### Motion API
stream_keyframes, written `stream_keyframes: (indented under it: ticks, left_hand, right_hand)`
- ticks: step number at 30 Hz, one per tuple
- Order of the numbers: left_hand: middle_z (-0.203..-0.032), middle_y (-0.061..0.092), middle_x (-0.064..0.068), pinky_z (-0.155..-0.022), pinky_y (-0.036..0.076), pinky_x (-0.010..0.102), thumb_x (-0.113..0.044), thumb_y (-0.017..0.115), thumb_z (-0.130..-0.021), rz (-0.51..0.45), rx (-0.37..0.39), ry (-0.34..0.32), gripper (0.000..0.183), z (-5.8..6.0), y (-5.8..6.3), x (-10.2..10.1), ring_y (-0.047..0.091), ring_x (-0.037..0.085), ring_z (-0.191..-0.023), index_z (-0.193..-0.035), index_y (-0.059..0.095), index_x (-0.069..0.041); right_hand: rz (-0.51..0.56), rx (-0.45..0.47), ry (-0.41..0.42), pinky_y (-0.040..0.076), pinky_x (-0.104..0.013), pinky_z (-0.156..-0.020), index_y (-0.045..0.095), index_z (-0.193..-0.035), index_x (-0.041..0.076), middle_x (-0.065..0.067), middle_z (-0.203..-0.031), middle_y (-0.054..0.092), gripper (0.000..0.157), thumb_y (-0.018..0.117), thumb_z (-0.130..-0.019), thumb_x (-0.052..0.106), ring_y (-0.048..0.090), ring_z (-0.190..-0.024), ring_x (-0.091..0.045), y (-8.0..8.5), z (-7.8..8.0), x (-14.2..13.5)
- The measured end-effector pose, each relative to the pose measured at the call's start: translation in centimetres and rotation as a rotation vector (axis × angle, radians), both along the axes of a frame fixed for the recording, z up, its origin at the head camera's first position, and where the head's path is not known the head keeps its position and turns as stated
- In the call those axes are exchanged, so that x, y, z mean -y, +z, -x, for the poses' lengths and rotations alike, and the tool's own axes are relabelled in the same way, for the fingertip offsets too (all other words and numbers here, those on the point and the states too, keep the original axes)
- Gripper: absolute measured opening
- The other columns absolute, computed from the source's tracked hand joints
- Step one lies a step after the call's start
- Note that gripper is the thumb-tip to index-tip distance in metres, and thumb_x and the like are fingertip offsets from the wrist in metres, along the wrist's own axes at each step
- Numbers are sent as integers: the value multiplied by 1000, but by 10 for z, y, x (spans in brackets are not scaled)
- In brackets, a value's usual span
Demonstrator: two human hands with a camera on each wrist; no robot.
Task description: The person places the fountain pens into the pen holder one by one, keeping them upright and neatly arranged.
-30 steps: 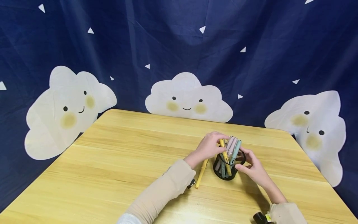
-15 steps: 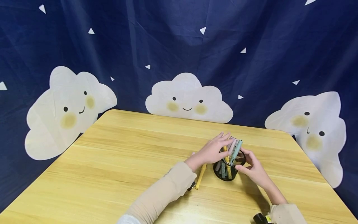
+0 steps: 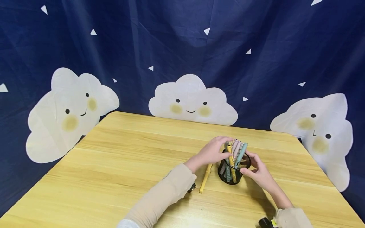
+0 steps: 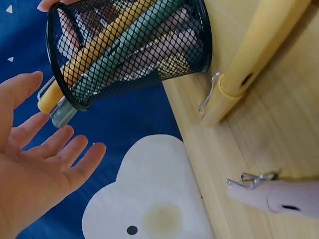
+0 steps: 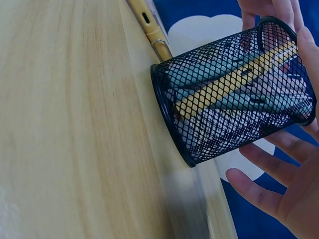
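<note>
A black mesh pen holder [image 3: 229,177] stands upright on the wooden table, packed with several capped pens. Among them are a yellow pen [image 3: 230,153], a teal pen [image 3: 241,153] and lilac pens [image 3: 236,147]. My left hand [image 3: 212,151] hovers beside their tops; in the left wrist view its fingers spread around the yellow cap with a gap. My right hand [image 3: 260,172] holds the holder's right side, thumb in front and fingers behind the rim. Left of the holder lies another yellow pen [image 3: 205,179]. A lilac pen [image 4: 279,196] lies near it, hidden by my left arm in the head view.
The light wooden table [image 3: 128,152] reaches back to a dark blue curtain [image 3: 182,38] printed with white clouds and triangles. A black device [image 3: 265,222] sits at my right wrist, and another black piece [image 3: 191,187] shows under my left sleeve.
My left hand has let go of the yellow pen, which now sits lower in the holder. Its fingers spread, then drew slightly back left. My right hand has stayed on the holder.
</note>
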State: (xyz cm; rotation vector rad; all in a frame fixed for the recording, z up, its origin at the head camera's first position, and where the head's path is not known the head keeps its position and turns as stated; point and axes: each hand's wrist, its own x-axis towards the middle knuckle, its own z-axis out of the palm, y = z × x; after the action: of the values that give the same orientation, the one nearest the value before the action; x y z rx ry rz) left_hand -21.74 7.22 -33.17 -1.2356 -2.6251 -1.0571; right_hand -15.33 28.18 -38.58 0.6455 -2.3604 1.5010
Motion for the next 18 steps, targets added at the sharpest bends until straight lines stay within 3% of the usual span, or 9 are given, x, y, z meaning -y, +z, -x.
stream_keyframes:
  ticks: [4, 9, 11, 16, 18]
  left_hand:
    - [-131, 45, 3, -100, 27, 26, -25, 61, -85, -6, 2, 15, 50, 2, -1, 4, 38, 14, -121, -129, 45, -9]
    - [-127, 49, 3, -96, 32, 24, -24, 61, -85, -28, 26, 30, 44, 4, -4, 10, 44, 15, -115, -125, 50, -9]
    - [-125, 50, 3, -95, 34, 25, -24, 61, -85, -32, 40, 35, 43, 5, -4, 13, 45, 16, -113, -124, 51, -9]
    - [-125, 51, 4, -94, 36, 26, -23, 61, -85, -21, 57, 56, 43, 8, -5, 19, 47, 17, -112, -124, 50, -8]
    - [-125, 51, 4, -94, 36, 26, -23, 61, -85, -17, 59, 61, 44, 9, -6, 21, 46, 17, -112, -125, 50, -8]
  right_hand:
    - [-5, 4, -2, 51, -25, -61, 31, -127, -13, -38, -121, 38, 59, 61, -75, -13, 47, -100, 5, 0, 0, 0]
    - [12, -7, 4, 51, -24, -61, 31, -127, -12, 4, -125, 48, 59, 61, -75, -13, 48, -101, 3, -1, 1, -1]
    - [14, -7, 2, 51, -24, -61, 31, -127, -12, 7, -124, 46, 59, 61, -76, -13, 48, -101, 3, -2, 1, -1]
    - [0, 5, -8, 51, -24, -62, 31, -127, -12, -34, -126, 35, 59, 61, -76, -13, 46, -102, 4, -1, 0, 0]
    - [1, 10, -9, 51, -24, -62, 31, -127, -13, -38, -125, 32, 59, 61, -76, -13, 46, -102, 5, -1, 0, 0]
